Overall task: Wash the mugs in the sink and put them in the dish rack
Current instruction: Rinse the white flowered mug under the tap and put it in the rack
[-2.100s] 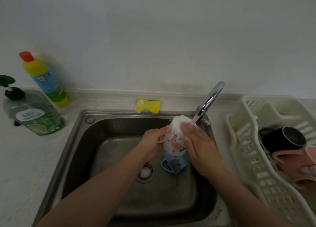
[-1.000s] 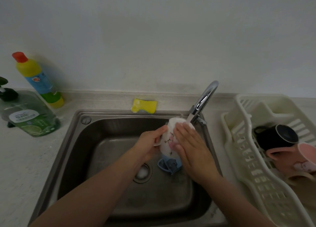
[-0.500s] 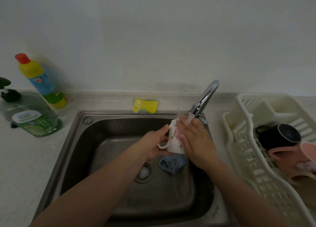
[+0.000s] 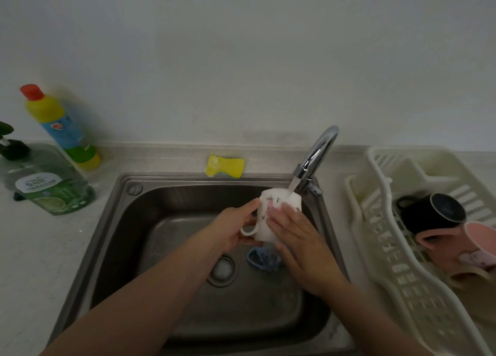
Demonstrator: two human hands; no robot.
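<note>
A white mug [image 4: 271, 208] with a pink flower print is held upside down under the running tap [image 4: 316, 157], water striking its base. My left hand [image 4: 233, 232] grips it by the handle side. My right hand [image 4: 298, 237] lies flat against the mug's wall with straight fingers. Below them a blue mug [image 4: 264, 260] lies on the floor of the steel sink [image 4: 128, 237], partly hidden by my right hand. In the cream dish rack [image 4: 402, 270] on the right lie a black mug [image 4: 429, 212] and a pink mug [image 4: 456, 251].
A yellow sponge [image 4: 225, 165] sits on the ledge behind the sink. At the far left stand a green dish-soap pump bottle [image 4: 45, 184] and a yellow-and-blue cleaner bottle [image 4: 61, 127]. The drain [image 4: 223, 269] is in the sink's middle. A wall rises behind the counter.
The white mug has been turned and shifted under the stream while my right hand rubs over its side. The blue mug on the sink floor shows more than before.
</note>
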